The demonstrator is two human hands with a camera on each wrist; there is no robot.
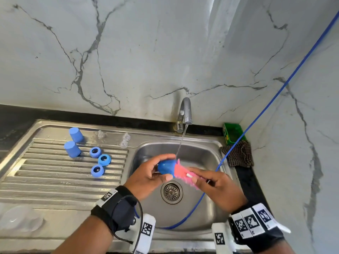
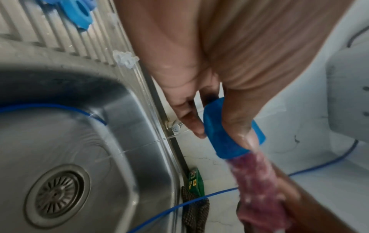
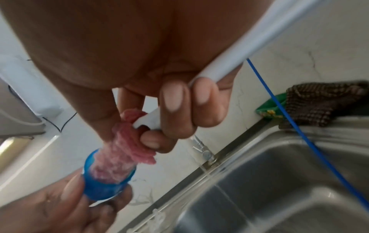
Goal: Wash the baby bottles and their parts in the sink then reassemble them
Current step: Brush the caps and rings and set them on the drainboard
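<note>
Blue bottle cap [image 1: 166, 166] held over the sink basin [image 1: 207, 198], lying on its side with the open end toward the right, and the left hand [image 1: 146, 177] has its fingers and thumb curled right round it. The right hand [image 1: 218, 189] grips the white handle [image 3: 235, 61] of a bottle brush, fingers wrapped tight, and the pink brush head [image 1: 183, 174] is pushed into the cap's mouth. From the right wrist view you can see the pink bristles filling the cap's opening. A thin stream of water [image 1: 181, 142] runs from the tap [image 1: 185, 111] and lands just by the cap's rim and the brush.

Over on the ribbed draining board [image 1: 55, 180], two more blue caps [image 1: 72, 149] stand mouth down, near each other at the back left. Beside them lie three blue screw rings [image 1: 104, 160], in a loose cluster. Three clear silicone teats [image 1: 126, 137] sit along the back edge of the board, between the caps and the basin. A blue cable [image 1: 264, 111] crosses the basin and climbs the marble wall. In the corner to the right of the sink, a green box [image 1: 233, 133] and a dark checked cloth [image 1: 238, 155], touching.
</note>
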